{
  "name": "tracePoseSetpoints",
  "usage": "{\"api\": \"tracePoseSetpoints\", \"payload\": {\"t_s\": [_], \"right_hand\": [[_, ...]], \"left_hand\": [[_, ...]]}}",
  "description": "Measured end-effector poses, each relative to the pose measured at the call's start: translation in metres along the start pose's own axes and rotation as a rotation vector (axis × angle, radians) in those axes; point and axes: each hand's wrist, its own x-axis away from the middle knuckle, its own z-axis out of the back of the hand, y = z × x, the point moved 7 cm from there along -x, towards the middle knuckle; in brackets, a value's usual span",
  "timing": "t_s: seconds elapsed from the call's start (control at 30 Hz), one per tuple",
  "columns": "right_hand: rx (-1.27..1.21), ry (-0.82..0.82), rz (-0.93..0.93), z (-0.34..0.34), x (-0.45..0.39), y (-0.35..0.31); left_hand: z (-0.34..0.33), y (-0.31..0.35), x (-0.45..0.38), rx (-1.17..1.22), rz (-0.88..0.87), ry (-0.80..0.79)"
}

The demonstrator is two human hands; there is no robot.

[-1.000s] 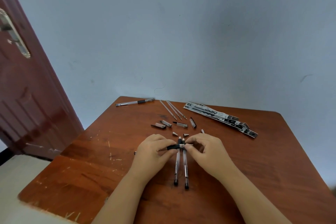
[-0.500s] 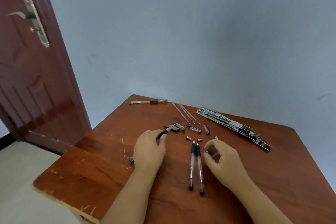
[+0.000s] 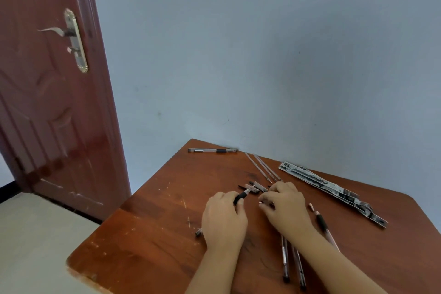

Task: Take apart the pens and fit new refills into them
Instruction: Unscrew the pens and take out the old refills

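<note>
A: What are the fingers doing?

B: The left hand (image 3: 223, 218) curls round a pen (image 3: 241, 196), pinching its black grip so the open front end points at the loose caps and tips (image 3: 256, 187), ready, I'd guess, for a part to be fitted. The right hand (image 3: 285, 207) has bent fingertips (image 3: 263, 198) down among those bits; whether they hold one, I cannot tell.

A: And further out?

B: Two pens (image 3: 292, 262) lie under the right wrist, another pen (image 3: 322, 222) beside it. Spare refills (image 3: 262, 166) and their packet (image 3: 331, 188) sit near the wall on the table (image 3: 143, 234), within reach.
</note>
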Motion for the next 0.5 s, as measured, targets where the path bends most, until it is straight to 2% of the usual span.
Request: {"api": "tracePoseSetpoints", "payload": {"t_s": [0.1,0.23,0.37,0.5], "right_hand": [[0.022,-0.074,-0.055,-0.013,-0.007,0.006],[0.049,-0.093,-0.086,-0.015,-0.008,0.010],[0.031,0.048,-0.076,0.000,0.001,0.016],[-0.158,0.075,-0.164,0.025,0.019,0.032]], "left_hand": [[-0.002,-0.001,-0.002,0.005,-0.001,-0.008],[-0.004,-0.002,-0.003,0.006,-0.022,-0.015],[-0.005,0.002,-0.002,-0.015,-0.078,-0.038],[-0.011,0.018,0.002,0.010,-0.254,-0.107]]}}
